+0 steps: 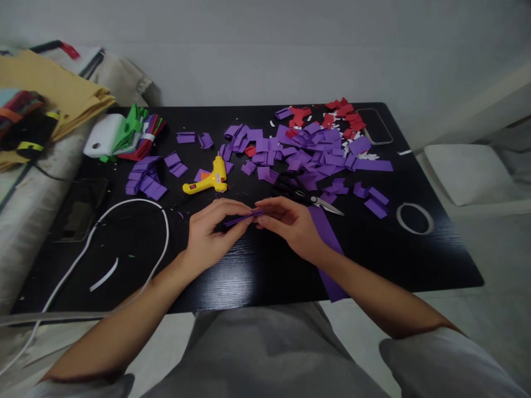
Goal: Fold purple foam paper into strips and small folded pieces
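My left hand (215, 229) pinches a folded purple paper piece (239, 219) between thumb and fingers, over the front middle of the black table. At its other end, my right hand (290, 224) grips the same piece with thumb and fingertips. Just behind my right hand lie black-handled scissors (307, 194), blades pointing right. A purple paper strip (326, 232) runs partly under my right wrist. Beyond my left hand rests a yellow glue gun (209, 179) on its side. Behind both hands spreads a heap of folded purple pieces (311, 152).
Red paper scraps (344, 113) and white bits lie at the back right, near a clear phone case (375, 126). A tape roll (415, 218) sits at right. A white cable (166, 237) loops across the left, near a dark phone (78, 210). Stacked purple pieces (145, 178) lie left.
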A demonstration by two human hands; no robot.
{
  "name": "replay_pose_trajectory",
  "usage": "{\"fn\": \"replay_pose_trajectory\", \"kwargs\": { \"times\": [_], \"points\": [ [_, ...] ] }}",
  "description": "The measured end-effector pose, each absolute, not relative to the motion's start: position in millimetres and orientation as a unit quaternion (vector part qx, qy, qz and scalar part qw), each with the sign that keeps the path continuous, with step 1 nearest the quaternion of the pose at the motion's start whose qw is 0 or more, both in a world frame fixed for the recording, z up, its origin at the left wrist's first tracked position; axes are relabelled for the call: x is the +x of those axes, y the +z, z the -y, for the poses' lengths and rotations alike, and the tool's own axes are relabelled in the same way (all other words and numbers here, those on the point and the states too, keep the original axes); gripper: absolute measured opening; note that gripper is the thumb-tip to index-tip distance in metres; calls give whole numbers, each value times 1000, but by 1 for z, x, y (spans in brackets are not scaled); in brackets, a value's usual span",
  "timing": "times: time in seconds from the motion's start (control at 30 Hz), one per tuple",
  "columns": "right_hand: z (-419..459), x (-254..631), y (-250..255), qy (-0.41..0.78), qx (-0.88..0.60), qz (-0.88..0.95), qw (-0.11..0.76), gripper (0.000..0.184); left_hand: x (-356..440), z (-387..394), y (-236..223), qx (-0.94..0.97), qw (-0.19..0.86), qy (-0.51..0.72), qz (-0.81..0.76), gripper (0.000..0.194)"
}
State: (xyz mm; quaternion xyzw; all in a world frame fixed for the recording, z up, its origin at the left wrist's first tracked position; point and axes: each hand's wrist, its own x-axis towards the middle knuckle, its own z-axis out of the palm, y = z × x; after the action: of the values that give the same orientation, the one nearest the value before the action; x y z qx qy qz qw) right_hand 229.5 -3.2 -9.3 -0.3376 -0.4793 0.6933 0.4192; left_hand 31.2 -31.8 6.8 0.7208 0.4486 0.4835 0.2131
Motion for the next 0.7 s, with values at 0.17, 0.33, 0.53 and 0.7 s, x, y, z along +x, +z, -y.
{"fn": "replay_pose_trajectory", "kwargs": {
  "times": [0.17, 0.33, 0.53, 0.7],
  "points": [
    [3, 229, -7, 708, -338, 460, 415, 33, 31, 32, 5, 719, 209, 482, -455, 7],
    [2, 230, -8, 715, -335, 446, 422, 29, 29, 31, 5, 741, 210, 469, -433, 17],
    [0, 230, -9, 734, -346, 398, 428, 37, 28, 32, 6, 742, 225, 465, -427, 18],
    [-1, 230, -9, 745, -348, 374, 430, 42, 28, 32, 5, 718, 259, 474, -439, 16]
  ]
}}
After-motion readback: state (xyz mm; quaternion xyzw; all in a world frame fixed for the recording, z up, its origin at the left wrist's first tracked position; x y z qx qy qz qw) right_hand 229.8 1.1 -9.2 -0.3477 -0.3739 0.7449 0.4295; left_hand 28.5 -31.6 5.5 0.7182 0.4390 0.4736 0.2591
